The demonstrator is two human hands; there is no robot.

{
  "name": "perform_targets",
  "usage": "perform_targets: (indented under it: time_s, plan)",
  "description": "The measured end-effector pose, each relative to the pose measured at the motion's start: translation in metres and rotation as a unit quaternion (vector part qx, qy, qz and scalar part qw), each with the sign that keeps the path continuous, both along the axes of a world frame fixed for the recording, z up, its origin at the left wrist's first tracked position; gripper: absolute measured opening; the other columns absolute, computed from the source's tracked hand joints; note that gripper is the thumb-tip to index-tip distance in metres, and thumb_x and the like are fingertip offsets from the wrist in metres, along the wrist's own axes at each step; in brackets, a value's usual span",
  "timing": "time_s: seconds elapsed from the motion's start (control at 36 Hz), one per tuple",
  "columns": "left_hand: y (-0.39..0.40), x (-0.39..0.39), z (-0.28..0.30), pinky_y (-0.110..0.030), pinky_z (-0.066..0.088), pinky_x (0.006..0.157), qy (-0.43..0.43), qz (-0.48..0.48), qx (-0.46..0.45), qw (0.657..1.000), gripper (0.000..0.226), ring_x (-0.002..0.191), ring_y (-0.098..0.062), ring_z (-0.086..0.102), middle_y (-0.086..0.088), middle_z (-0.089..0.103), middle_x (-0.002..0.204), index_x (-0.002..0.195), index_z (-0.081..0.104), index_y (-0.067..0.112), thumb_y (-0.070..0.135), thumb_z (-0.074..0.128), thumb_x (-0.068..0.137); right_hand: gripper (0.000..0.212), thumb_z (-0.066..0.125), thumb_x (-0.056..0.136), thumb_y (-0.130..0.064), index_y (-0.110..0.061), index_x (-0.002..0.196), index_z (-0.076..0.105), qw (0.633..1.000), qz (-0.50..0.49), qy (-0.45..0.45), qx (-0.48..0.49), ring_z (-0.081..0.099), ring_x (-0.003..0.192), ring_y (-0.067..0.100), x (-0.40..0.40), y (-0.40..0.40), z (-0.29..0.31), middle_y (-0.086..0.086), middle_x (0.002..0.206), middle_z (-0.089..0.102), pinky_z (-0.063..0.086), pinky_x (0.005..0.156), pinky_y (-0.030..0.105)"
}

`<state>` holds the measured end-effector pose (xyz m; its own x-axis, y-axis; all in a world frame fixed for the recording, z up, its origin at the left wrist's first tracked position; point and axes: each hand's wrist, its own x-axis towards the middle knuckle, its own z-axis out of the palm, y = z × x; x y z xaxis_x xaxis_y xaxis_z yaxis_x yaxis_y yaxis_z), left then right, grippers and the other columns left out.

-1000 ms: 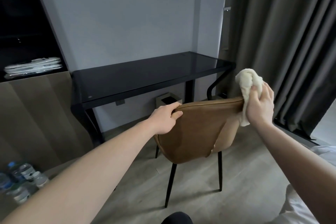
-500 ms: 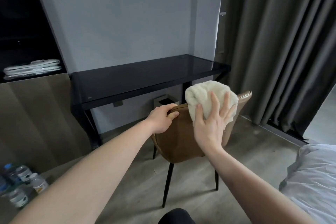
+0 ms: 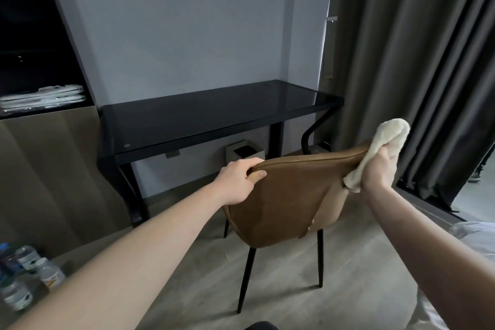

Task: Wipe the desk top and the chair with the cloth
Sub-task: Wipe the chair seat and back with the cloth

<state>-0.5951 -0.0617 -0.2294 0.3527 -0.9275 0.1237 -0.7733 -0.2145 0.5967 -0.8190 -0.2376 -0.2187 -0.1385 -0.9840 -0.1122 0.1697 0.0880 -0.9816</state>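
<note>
A brown leather chair (image 3: 289, 201) with thin black legs stands on the floor, its back toward me. My left hand (image 3: 237, 182) grips the left end of the backrest's top edge, thumb on the near side. My right hand (image 3: 380, 169) holds a cream cloth (image 3: 388, 136) bunched against the right end of the backrest's top edge. Behind the chair, a black glass-topped desk (image 3: 214, 112) stands against the grey wall with nothing on it.
A small square bin (image 3: 245, 151) sits under the desk. Dark curtains (image 3: 417, 61) hang at the right. A wooden cabinet (image 3: 48, 169) with folded white items on its shelf is at the left. Several water bottles (image 3: 26, 273) stand at the lower left. White bedding (image 3: 471, 233) lies at the lower right.
My right hand slid the cloth from the middle of the backrest out to its right end. My left hand kept its grip on the left end.
</note>
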Motion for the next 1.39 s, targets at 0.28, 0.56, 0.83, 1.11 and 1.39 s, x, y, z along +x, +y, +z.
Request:
perform_targets:
  time_s: [0.28, 0.56, 0.83, 1.11, 1.39]
  plan:
    - [0.006, 0.000, 0.005, -0.051, 0.045, 0.107, 0.011, -0.004, 0.021, 1.000, 0.034, 0.120, -0.026, 0.057, 0.007, 0.064, 0.129, 0.136, 0.056, 0.040, 0.047, 0.045, 0.104, 0.076, 0.038, 0.099, -0.063, -0.032, 0.161, 0.007, 0.999, 0.033, -0.010, 0.034, 0.037, 0.143, 0.030, 0.058, 0.110, -0.033, 0.001, 0.165, 0.023, 0.034, 0.112, 0.044]
    - [0.010, -0.004, 0.009, -0.051, 0.038, 0.114, 0.054, -0.011, 0.039, 0.998, 0.049, 0.133, -0.022, 0.050, 0.008, 0.056, 0.144, 0.144, 0.050, 0.037, 0.059, 0.033, 0.104, 0.089, 0.037, 0.094, -0.074, -0.028, 0.161, 0.001, 0.994, 0.046, -0.032, 0.089, 0.039, 0.141, 0.034, 0.054, 0.101, -0.029, 0.003, 0.163, 0.026, 0.031, 0.113, 0.049]
    - [0.003, 0.002, -0.001, -0.051, 0.041, 0.111, 0.043, -0.029, 0.018, 0.998, 0.050, 0.126, -0.020, 0.055, 0.009, 0.062, 0.134, 0.139, 0.054, 0.035, 0.060, 0.027, 0.104, 0.091, 0.035, 0.093, -0.077, -0.028, 0.162, 0.001, 0.995, -0.020, -0.064, 0.075, 0.044, 0.139, 0.023, 0.020, 0.035, -0.023, -0.002, 0.160, 0.035, 0.030, 0.099, 0.032]
    - [0.001, 0.002, 0.004, -0.043, 0.040, 0.112, 0.078, -0.026, 0.017, 0.996, 0.047, 0.125, -0.016, 0.055, 0.012, 0.064, 0.130, 0.131, 0.061, 0.034, 0.057, 0.031, 0.105, 0.097, 0.041, 0.084, -0.084, -0.028, 0.159, 0.014, 0.984, 0.040, -0.088, 0.152, 0.051, 0.126, 0.035, 0.057, 0.095, -0.039, 0.007, 0.147, 0.049, 0.038, 0.104, 0.050]
    - [0.016, -0.009, 0.024, -0.040, 0.046, 0.105, 0.173, -0.002, 0.042, 0.984, 0.063, 0.106, -0.017, 0.066, -0.001, 0.074, 0.108, 0.113, 0.070, 0.014, 0.065, 0.033, 0.102, 0.082, 0.043, 0.094, -0.071, -0.010, 0.148, 0.028, 0.974, 0.137, -0.054, 0.174, 0.059, 0.106, 0.023, 0.103, 0.154, -0.020, 0.008, 0.132, 0.055, 0.044, 0.088, 0.039]
